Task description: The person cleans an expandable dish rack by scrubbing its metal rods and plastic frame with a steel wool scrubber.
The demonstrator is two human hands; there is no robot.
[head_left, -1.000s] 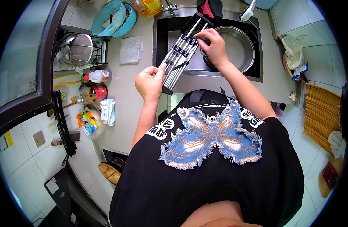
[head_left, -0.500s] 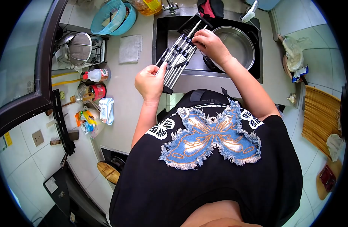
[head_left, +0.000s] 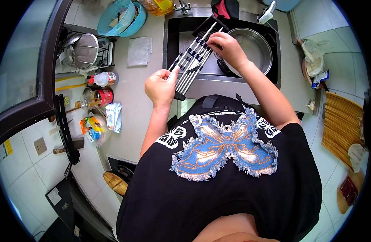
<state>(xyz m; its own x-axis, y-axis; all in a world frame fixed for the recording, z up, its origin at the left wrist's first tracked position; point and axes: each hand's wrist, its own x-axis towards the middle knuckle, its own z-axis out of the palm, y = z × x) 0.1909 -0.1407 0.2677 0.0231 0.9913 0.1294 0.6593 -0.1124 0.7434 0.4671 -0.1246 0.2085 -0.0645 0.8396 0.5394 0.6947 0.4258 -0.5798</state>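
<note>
A rack of slim metal rods with black plastic joints [head_left: 190, 67] is held at a slant over the near left side of the black sink [head_left: 168, 44]. My left hand [head_left: 160, 88] is closed around its left edge near the lower end, thumb on top. My right hand [head_left: 228, 47] has its fingers pinched together at the rack's right side, close to the upper rods; the fingertips partly hide what they grip. The rack's far end, a black slatted piece [head_left: 207, 27], reaches above the sink. Beside it in the sink sits a wide metal pan [head_left: 254, 48] with black handles.
Left on the counter lie a grey cloth [head_left: 139, 51], a blue basin [head_left: 133, 26], a white-capped bottle [head_left: 102, 79], a red-labelled jar [head_left: 102, 98] and a wipes pack [head_left: 113, 117]. A faucet [head_left: 182, 7] and a red-and-black item [head_left: 226, 9] are behind the sink.
Both hands keep their hold on the rack. The view and the rack have shifted very slightly; the right hand sits marginally lower and further right.
</note>
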